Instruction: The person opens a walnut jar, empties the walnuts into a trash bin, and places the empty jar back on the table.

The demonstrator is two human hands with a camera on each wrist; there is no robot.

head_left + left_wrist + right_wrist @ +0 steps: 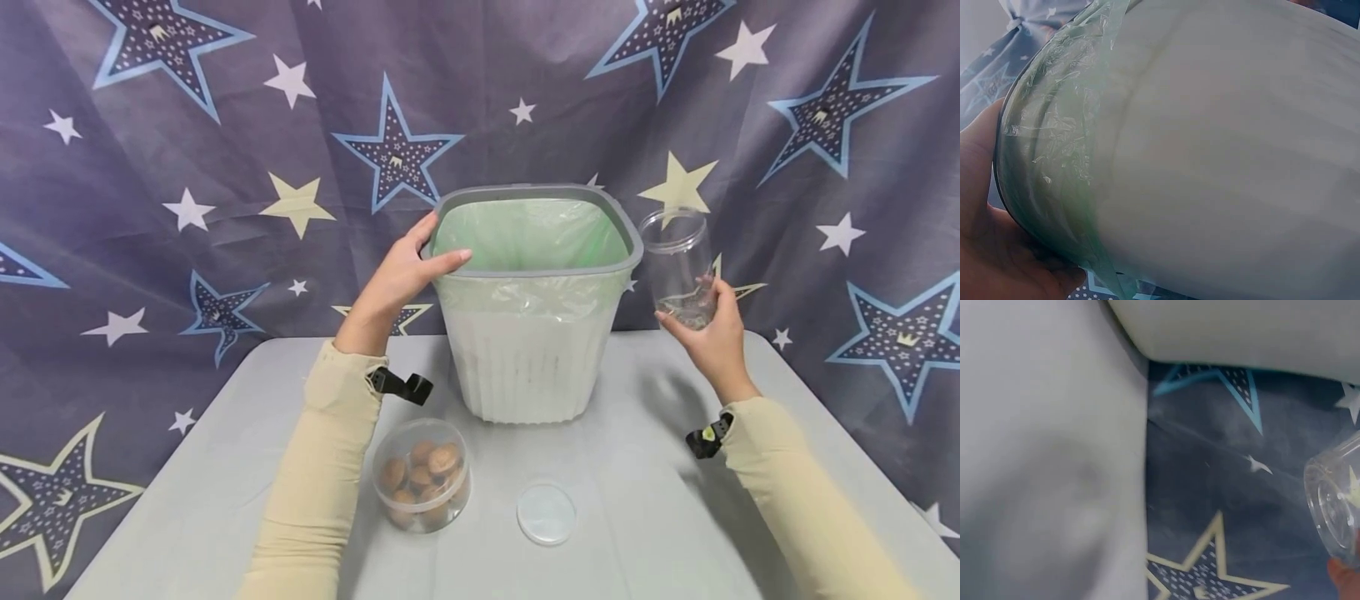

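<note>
A white trash bin with a grey rim and a green liner bag stands upright at the back of the table. My left hand grips the rim at its left side, thumb over the edge; in the left wrist view the fingers lie against the outside of the lined bin. Beside the bin on the right, my right hand holds a clear plastic jar near its base, raised off the table with its uncovered mouth up. The right wrist view catches only the jar's base and a fingertip.
A clear round tub with several brown, round items inside stands in front of the bin, near my left forearm. A translucent round lid lies flat on the grey table. Behind hangs a star-patterned curtain.
</note>
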